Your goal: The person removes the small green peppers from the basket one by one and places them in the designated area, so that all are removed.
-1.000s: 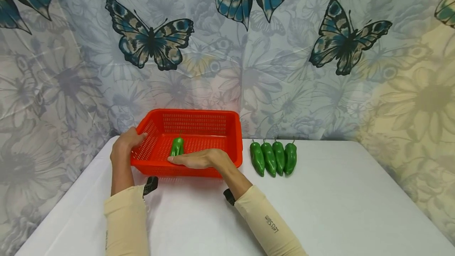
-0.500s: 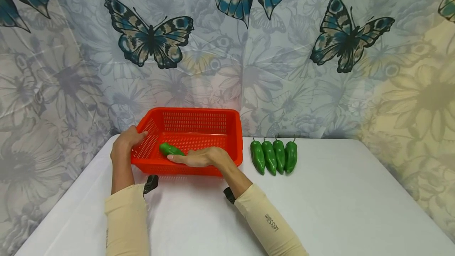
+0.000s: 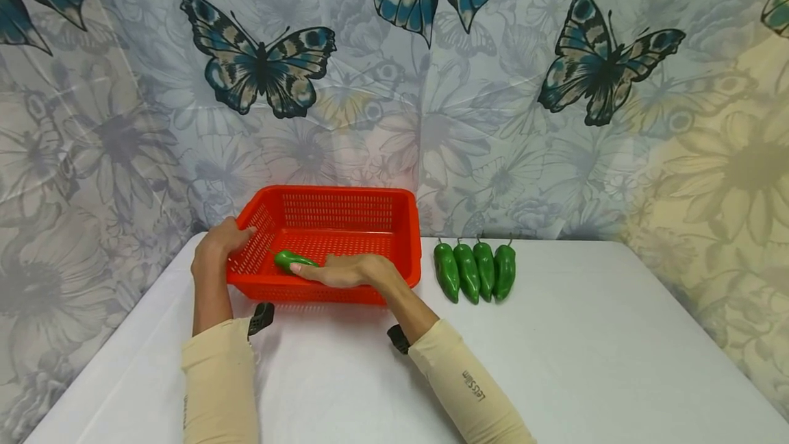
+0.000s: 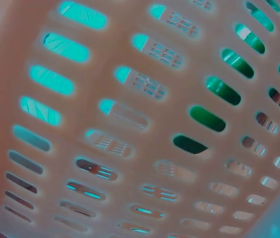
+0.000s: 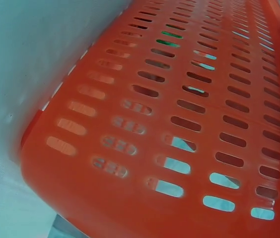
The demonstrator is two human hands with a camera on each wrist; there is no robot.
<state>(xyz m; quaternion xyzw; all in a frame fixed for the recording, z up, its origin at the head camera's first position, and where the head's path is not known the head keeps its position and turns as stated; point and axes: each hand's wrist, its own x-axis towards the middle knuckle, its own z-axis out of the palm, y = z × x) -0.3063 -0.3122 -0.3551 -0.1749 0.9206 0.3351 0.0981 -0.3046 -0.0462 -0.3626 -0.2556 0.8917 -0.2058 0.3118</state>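
Note:
A red plastic basket (image 3: 337,210) with slotted walls stands on the table's left half. My left hand (image 3: 217,247) grips its left side, thumb over the rim. Over the front rim reaches my right hand (image 3: 348,271), holding a green jalapeño pepper (image 3: 283,259) low inside the basket. The pepper lies sideways, stem end to the left; its other end is hidden by the hand, as are most of the fingers. Through the slots in the left wrist view the green pepper (image 4: 207,118) shows. The right wrist view is filled by the basket's outer wall (image 5: 95,183).
Several more jalapeño peppers (image 3: 466,274) lie side by side right of the basket, stems pointing away. A white cloth covers the table (image 3: 592,341). Behind it hangs a butterfly-patterned fabric backdrop (image 3: 481,156).
The pepper in the basket has turned from pointing away to lying sideways, its stem end now left, under the right hand. The left hand and basket have stayed put.

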